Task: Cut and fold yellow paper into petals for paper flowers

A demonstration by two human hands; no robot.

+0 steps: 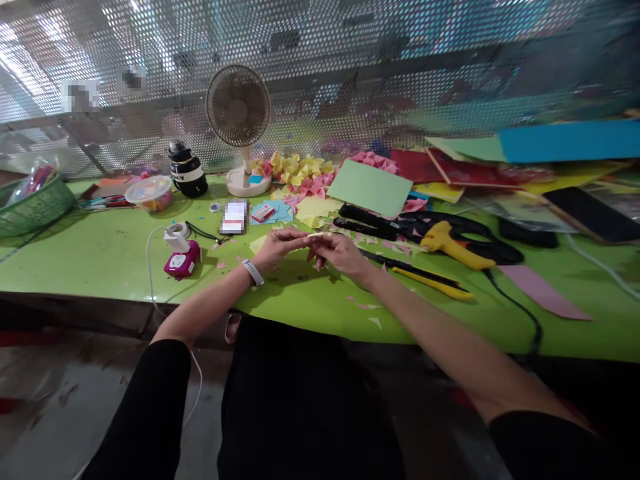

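My left hand (280, 247), with a white band on its wrist, meets my right hand (340, 255) just above the front half of the green table (295, 313). Between their fingertips is a small piece of pale yellow paper (319, 234), pinched from both sides. Most of it is hidden by the fingers, so its folds cannot be made out. Pink and pale paper scraps (360, 305) lie below and around my right hand. Behind the hands are a yellow paper stack (315, 210) and a heap of folded yellow paper pieces (297, 168) beside pink ones.
Right of my hands lie a black-and-yellow cutter (433, 283), a yellow glue gun (455, 247), a black stapler-like tool (367, 223) and a dark phone (595, 212). A fan (239, 107), a black bottle (187, 172), a magenta plug adapter (183, 261) and a green basket (37, 207) stand leftward.
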